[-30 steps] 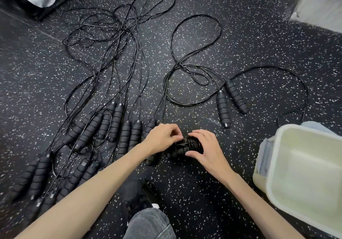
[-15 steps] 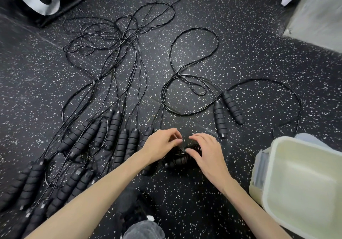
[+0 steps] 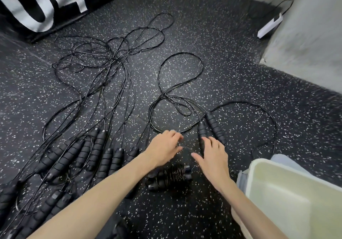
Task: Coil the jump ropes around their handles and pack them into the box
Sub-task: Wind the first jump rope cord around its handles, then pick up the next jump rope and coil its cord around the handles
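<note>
A coiled jump rope (image 3: 169,177), its black cord wound round both handles, lies on the floor between my forearms. My left hand (image 3: 163,149) hovers beyond it with fingers spread and holds nothing. My right hand (image 3: 212,155) reaches forward, fingers straight, its fingertips at the near ends of a loose pair of black foam handles (image 3: 212,125). That pair's cord (image 3: 177,83) loops across the floor behind. Several more handles (image 3: 96,150) lie in a row at the left with tangled cords (image 3: 103,57). The pale plastic box (image 3: 296,198) stands open at the lower right.
The floor is black speckled rubber (image 3: 231,57). A black block with white lettering (image 3: 46,3) stands at the back left. A grey wall (image 3: 305,35) and a white power strip (image 3: 270,24) are at the back right. My knee shows at the bottom edge.
Both hands have let go of the coiled rope, which now lies on the floor, and have moved forward toward the loose pair of handles. The camera has tilted up.
</note>
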